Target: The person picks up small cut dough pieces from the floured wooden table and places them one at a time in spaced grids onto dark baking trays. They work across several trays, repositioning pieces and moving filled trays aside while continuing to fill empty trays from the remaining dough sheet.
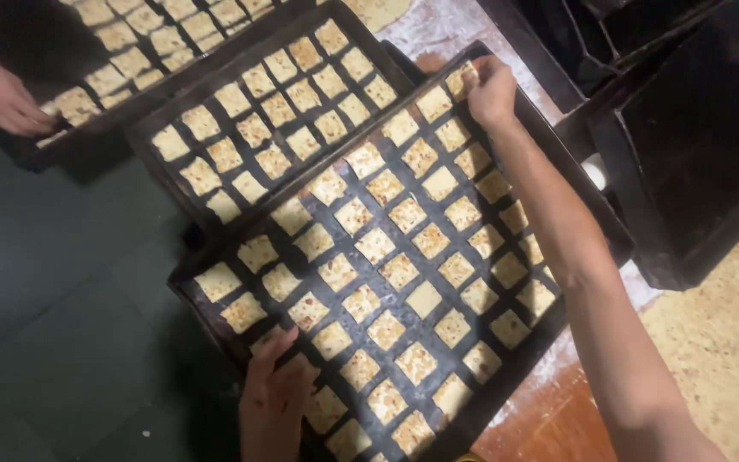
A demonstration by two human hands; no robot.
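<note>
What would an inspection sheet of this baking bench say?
Surface: floury wooden table.
Job's things: near tray of square dough pieces, spaced in rows.
Clutter: second filled tray beside it; empty dark pans stacked at right.
Hands: left hand on the tray's near end, right hand at a far corner piece; another person's hand on a third tray.
Cables: nothing seen.
Surroundings: dark floor.

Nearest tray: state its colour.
The nearest tray is black, holding pale tan dough squares; head view.
</note>
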